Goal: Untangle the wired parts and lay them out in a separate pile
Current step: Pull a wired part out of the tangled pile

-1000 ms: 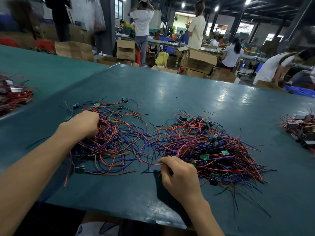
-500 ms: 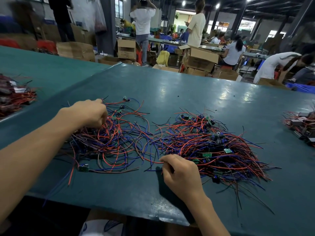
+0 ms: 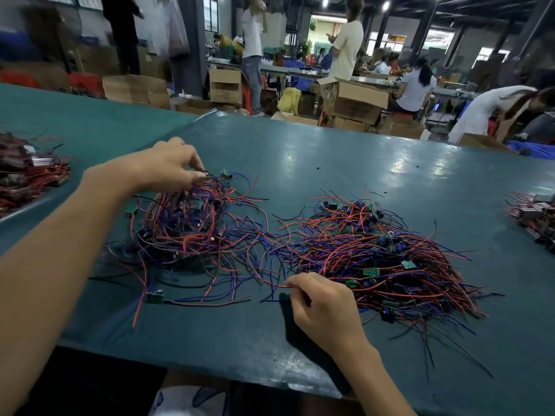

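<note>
- Judged about midway: two heaps of wired parts on the table [image 3: 300, 151], a left heap [image 3: 186, 223] and a right heap [image 3: 384, 259], near each other and joined by a band of loose strands across the gap.
- Sorted heap hard to pick out for certain. Right heap probably the laid-out one, with strands fanned mostly one way toward the near right. Left heap looped and knotted into a mound.
- Left to do, on that reading: most of the left heap, plus the crossing strands in the middle.
- Left hand [image 3: 168, 166] over the far top of the left heap, fingers curled down, tips pinching a small dark bit there; too small to name.
- Right hand [image 3: 324, 307] at the near edge of the right heap, thumb and forefinger pinching a red wire [image 3: 270, 284] running leftward toward the gap.
- Thin, limp, plastic-sheathed wires in red, blue and some black; springy enough to hold loops, so likely to snag on each other.
- Small flat green boards [image 3: 154, 296] with dark stubby components at the wire ends; rigid, with corners apt to catch on strands.
- Smooth, slightly glossy teal table cover, scuffed pale near the front edge.
</note>
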`<act>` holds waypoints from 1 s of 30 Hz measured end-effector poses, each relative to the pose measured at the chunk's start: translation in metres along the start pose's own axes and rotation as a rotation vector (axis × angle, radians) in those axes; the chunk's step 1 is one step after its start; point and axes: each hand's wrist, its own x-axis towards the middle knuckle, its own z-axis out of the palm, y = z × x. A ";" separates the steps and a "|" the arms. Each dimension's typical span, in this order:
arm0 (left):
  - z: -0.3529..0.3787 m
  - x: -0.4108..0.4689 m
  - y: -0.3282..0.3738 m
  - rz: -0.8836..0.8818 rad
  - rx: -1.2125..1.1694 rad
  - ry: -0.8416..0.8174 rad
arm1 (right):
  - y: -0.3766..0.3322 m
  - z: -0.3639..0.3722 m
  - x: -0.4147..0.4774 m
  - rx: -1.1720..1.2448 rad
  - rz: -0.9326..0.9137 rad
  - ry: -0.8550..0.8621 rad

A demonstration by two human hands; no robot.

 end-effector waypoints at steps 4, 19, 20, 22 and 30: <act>0.011 -0.004 0.004 0.022 -0.312 0.107 | 0.000 0.000 0.000 0.000 0.002 0.007; 0.008 -0.015 0.067 0.059 -1.562 0.047 | 0.000 -0.001 -0.003 0.028 -0.041 0.111; 0.016 -0.016 0.072 -0.003 -1.608 -0.016 | 0.001 -0.001 -0.004 0.040 -0.042 0.128; 0.038 -0.016 0.082 -0.106 -1.702 -0.177 | 0.001 -0.001 -0.004 0.062 -0.036 0.152; 0.136 -0.017 0.106 -0.385 -2.218 -0.691 | -0.006 -0.006 0.016 0.550 0.248 0.289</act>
